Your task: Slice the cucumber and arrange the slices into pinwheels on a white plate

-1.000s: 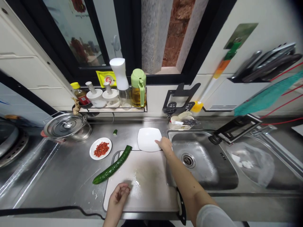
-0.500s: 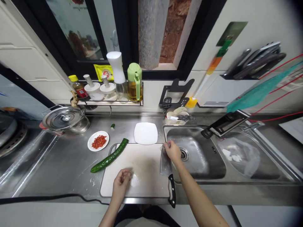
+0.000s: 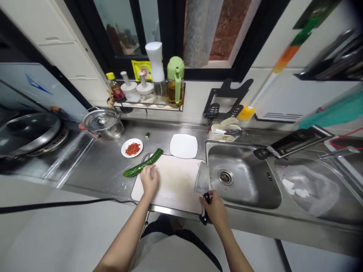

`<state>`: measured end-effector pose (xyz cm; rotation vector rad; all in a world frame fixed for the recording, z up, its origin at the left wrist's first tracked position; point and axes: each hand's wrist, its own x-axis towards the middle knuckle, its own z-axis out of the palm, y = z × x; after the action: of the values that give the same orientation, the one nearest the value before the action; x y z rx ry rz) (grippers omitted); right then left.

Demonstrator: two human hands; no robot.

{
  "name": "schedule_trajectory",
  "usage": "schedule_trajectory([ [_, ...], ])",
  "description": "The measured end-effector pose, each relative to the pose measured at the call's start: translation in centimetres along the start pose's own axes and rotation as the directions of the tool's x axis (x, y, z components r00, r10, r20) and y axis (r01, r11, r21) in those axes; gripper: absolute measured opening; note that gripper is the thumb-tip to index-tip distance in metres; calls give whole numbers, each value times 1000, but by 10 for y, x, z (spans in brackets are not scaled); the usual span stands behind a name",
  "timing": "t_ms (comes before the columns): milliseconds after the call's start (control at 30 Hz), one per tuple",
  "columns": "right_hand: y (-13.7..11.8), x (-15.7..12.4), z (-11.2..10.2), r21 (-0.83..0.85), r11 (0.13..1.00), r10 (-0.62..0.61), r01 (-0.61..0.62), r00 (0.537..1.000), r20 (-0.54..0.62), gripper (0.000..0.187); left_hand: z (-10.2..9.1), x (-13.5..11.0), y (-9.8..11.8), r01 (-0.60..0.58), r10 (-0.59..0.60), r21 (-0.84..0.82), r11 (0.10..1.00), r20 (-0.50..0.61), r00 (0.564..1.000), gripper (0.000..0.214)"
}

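Observation:
A whole green cucumber [image 3: 141, 165] lies slantwise over the left edge of the white cutting board [image 3: 172, 189]. My left hand [image 3: 149, 180] is at the cucumber's right side, its fingers a little curled and apart; whether they touch it I cannot tell. At the board's right edge lies a broad-bladed kitchen knife [image 3: 203, 177], blade pointing away from me. My right hand [image 3: 217, 208] has thumb and fingers around its black handle. A small cut cucumber end [image 3: 147, 135] sits on the counter behind the board.
Behind the board are a white square plate [image 3: 183, 146] and a round plate of chopped red pieces [image 3: 132, 148]. The sink [image 3: 241, 177] is on the right, with a faucet [image 3: 295, 141] above. A lidded pot [image 3: 103, 122] stands at the left, near the stove.
My right hand has come from the sink's left edge, by the blade tip, back to the knife handle. My left hand has gone from over the board to beside the cucumber.

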<state>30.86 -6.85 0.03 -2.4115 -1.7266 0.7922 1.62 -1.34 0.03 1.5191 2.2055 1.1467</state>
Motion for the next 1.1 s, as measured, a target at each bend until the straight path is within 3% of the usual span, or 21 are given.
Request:
schedule_trajectory([
  [100, -3, -4, 3, -2, 1000, 29, -29, 1000, 13, 40, -19, 14, -13, -18, 18, 196, 980, 2, 1000, 24],
  [233, -6, -3, 5, -15, 999, 47, -47, 999, 10, 50, -36, 35, -23, -97, 69, 303, 948, 103, 992, 26],
  [400, -12, 1, 6, -21, 996, 88, -88, 996, 12, 53, -23, 60, -16, -182, 83, 353, 918, 278, 957, 37],
  [533, -20, 4, 3, -72, 987, 147, -146, 989, 13, 47, -6, 70, -12, -244, 63, 424, 872, 398, 915, 55],
  [633, -24, 6, 0, -86, 982, 168, -167, 986, -5, 43, -3, 77, -15, -280, 41, 475, 834, 453, 891, 56],
  [867, -21, 12, 0, -11, 986, 164, -165, 985, -49, 40, -10, 88, -26, -389, 105, 424, 818, 555, 826, 52],
  [1100, -11, 13, 4, 303, 950, 122, -72, 981, -150, 29, -26, 64, -31, -501, 227, 266, 824, 655, 721, 51],
])
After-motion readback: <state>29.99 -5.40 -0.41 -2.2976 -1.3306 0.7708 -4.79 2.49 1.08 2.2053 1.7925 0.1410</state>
